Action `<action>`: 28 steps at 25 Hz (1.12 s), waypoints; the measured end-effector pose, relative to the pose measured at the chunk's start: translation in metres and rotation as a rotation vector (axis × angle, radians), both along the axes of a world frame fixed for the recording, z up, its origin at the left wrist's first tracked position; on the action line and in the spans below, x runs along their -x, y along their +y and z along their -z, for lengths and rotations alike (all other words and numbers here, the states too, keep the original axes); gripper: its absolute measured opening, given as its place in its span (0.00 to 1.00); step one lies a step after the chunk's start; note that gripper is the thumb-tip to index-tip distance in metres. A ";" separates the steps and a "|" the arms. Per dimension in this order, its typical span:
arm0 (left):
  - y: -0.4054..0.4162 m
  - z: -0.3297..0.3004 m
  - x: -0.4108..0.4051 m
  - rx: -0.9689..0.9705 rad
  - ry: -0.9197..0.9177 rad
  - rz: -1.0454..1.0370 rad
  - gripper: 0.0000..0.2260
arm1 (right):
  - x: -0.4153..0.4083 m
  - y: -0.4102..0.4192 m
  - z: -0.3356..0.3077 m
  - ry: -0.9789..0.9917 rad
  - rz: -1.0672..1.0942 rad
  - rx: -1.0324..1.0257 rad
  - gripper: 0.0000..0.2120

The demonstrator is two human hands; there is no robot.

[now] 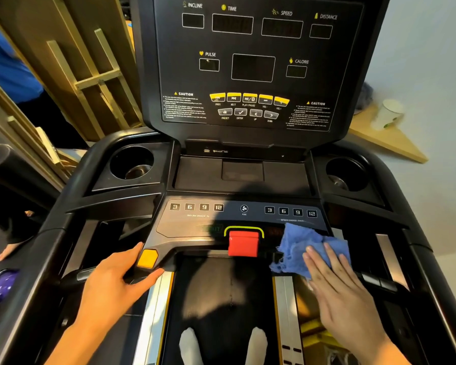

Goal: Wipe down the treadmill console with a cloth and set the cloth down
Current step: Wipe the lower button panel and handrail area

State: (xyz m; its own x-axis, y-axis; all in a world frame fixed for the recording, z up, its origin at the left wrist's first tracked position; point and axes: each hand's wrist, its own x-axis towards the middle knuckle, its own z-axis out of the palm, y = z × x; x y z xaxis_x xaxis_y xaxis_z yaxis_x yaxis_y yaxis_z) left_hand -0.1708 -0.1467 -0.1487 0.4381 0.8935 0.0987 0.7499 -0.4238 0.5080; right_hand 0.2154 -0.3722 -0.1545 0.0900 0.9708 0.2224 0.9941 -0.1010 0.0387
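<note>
The black treadmill console [248,75] fills the upper middle of the view, with dark displays and yellow buttons. Below it lies the lower control panel [195,222] with number keys and a red stop button [243,243]. A crumpled blue cloth [298,246] lies on the panel's right end. My right hand [337,288] presses flat on the cloth, fingers spread over its lower right part. My left hand [116,285] grips the panel's left corner beside a yellow button [147,258].
Cup holders sit at the left [132,164] and right [346,173] of a shallow tray [242,172]. Wooden frames [90,75] lean at the left. A paper cup [387,114] stands on a wooden board at the right. Another person's blue sleeve [8,61] shows at far left.
</note>
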 end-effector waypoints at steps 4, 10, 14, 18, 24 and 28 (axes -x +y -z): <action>0.000 0.000 0.000 0.002 0.022 0.001 0.32 | -0.007 -0.002 -0.001 0.053 0.040 -0.067 0.25; 0.000 -0.001 -0.001 0.007 0.011 -0.001 0.32 | -0.006 0.038 -0.002 0.208 0.151 -0.109 0.26; 0.000 -0.002 -0.001 0.006 0.012 0.002 0.32 | 0.001 0.080 -0.004 0.215 0.213 -0.168 0.24; -0.001 -0.002 -0.002 0.007 0.017 -0.008 0.32 | 0.021 0.121 -0.007 0.237 0.200 -0.193 0.25; -0.001 -0.004 -0.006 -0.004 0.021 -0.015 0.31 | 0.075 0.160 -0.011 0.263 0.047 -0.187 0.26; -0.001 -0.006 -0.005 -0.018 0.017 -0.003 0.31 | 0.120 0.174 -0.016 0.276 -0.093 -0.140 0.27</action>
